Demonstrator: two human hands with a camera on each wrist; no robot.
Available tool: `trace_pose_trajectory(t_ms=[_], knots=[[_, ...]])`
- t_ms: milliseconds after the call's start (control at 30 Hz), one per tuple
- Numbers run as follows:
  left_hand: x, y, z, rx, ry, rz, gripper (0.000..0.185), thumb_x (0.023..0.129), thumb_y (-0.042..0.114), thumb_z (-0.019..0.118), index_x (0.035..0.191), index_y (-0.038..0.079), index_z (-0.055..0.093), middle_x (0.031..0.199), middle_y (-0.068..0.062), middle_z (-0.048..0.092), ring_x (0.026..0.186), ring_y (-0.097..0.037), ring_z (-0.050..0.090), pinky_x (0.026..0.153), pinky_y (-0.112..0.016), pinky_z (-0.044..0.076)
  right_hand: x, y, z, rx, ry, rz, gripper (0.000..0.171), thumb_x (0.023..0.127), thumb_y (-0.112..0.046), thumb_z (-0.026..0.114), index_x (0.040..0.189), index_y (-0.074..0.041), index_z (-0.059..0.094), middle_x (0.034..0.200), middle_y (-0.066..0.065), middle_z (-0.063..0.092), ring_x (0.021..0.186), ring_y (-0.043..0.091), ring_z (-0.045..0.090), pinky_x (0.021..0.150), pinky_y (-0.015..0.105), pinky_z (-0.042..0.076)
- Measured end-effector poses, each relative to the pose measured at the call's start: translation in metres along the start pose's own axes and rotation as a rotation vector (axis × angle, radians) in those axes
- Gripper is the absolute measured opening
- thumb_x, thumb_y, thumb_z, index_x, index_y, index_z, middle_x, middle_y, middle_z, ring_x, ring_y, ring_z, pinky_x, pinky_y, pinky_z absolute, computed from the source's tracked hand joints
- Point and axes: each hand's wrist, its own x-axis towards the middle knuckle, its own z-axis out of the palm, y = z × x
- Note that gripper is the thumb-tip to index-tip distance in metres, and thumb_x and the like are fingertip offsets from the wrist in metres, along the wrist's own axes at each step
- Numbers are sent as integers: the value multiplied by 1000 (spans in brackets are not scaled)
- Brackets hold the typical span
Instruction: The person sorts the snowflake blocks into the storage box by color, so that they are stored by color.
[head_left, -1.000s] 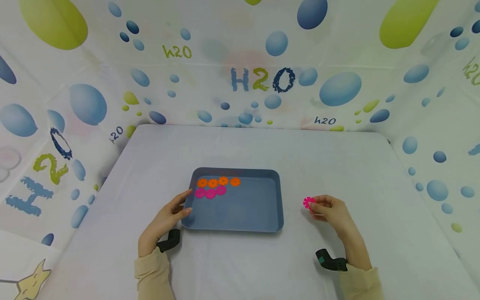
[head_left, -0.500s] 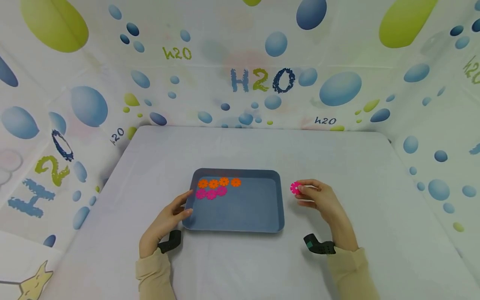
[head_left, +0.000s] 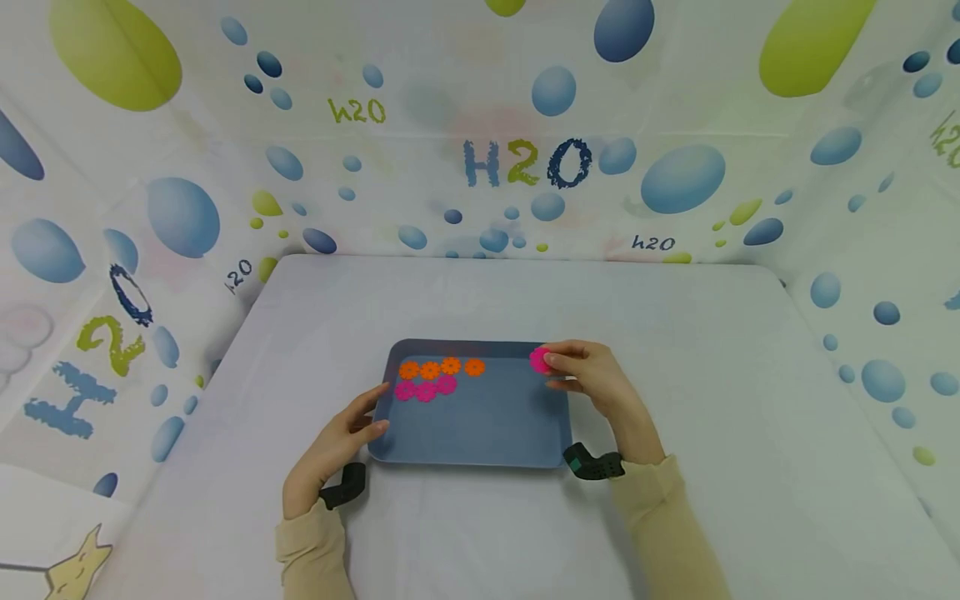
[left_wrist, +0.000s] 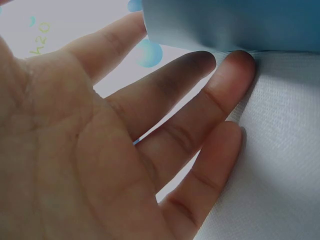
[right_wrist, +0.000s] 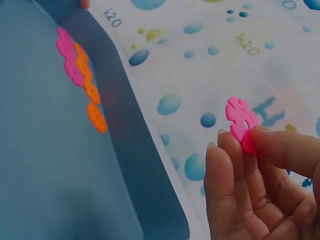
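Observation:
My right hand [head_left: 600,379] pinches a pink flower-shaped plastic disc [head_left: 540,360] between thumb and fingers, over the right end of the blue-grey tray [head_left: 480,433]. The right wrist view shows the notched edge and centre hole of the same pink disc [right_wrist: 240,117]. At the tray's left end, my left hand [head_left: 333,442] touches the side with its fingertips. Its fingers [left_wrist: 172,127] are spread and nearly straight in the left wrist view. Inside the tray, a row of several orange discs [head_left: 450,366] lies along the back left, with three pink discs [head_left: 426,391] in front of it.
The tray stands on a table covered by a white cloth [head_left: 480,533]. Behind and at the sides hangs a white backdrop [head_left: 420,175] with blue and green spots and H2O lettering. Each wrist wears a black camera mount [head_left: 592,462].
My right hand has moved left and slightly away from me with the pink disc, from the cloth beside the tray to over its right end. My left hand stays at the tray's side.

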Motion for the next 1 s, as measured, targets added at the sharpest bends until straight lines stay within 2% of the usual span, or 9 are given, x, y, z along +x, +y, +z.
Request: trace_pose_trajectory(t_ms=[267,567,767,1000], knots=[[1,-3,2,-4,5,-3,58,91,26,56,144,18,32,143,-24,31,117,-43,44,92,-53,40,11,-2,14,18,17,17,29,86,-6,63,111,8,60,94,7,65,83,20,64,72,32,54],[1,-3,2,2,1,-11,58,92,25,55,144,17,31,143,-24,30,118,-44,42,92,-54,39,27,-5,39,9,-8,41,27,85,-7,64,109,5,64,94,7,66,79,15,64,73,32,54],[0,-2,2,2,3,-12,58,92,25,56,144,17,31,143,-24,31,118,-44,43,92,-53,40,32,-8,50,34,-9,58,27,85,-5,64,109,6,63,91,5,66,79,18,64,73,33,54],[1,-3,1,-12,2,-5,58,91,26,56,144,17,32,143,-24,30,118,-44,43,92,-53,40,37,3,58,77,-6,112,29,86,-5,63,113,5,62,86,3,65,81,20,64,70,29,54]])
